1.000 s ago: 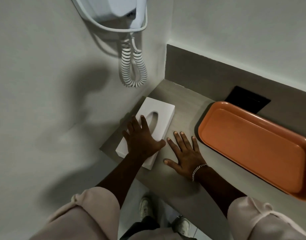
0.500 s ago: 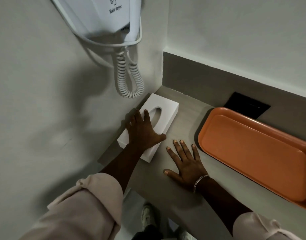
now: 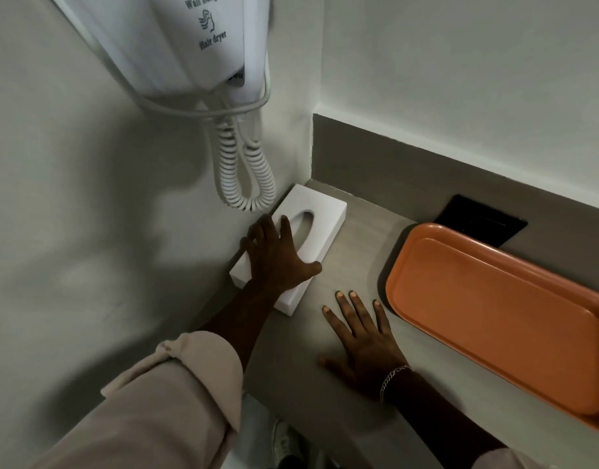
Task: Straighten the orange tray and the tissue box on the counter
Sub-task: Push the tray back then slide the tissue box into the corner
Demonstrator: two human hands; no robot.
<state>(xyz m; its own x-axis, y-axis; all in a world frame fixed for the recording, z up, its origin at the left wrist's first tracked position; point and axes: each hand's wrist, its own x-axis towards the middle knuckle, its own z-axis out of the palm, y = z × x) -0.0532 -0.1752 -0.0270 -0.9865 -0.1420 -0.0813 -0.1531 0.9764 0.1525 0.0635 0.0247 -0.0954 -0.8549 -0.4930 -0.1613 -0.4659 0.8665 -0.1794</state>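
Head view: white tissue box [image 3: 311,221] lies flat on the grey counter [image 3: 355,245], in the corner, long side just beside the left wall; oval slot on top, no tissue visible in it; left hand [image 3: 277,257] pressed palm-down on the box's near half, fingers spread, not clenched round it; right hand [image 3: 362,336] flat and released on the counter, between box and orange tray [image 3: 494,316]; tray interior bare, far edge near a black wall plate [image 3: 480,225]; hair dryer [image 3: 196,42] on the wall above.
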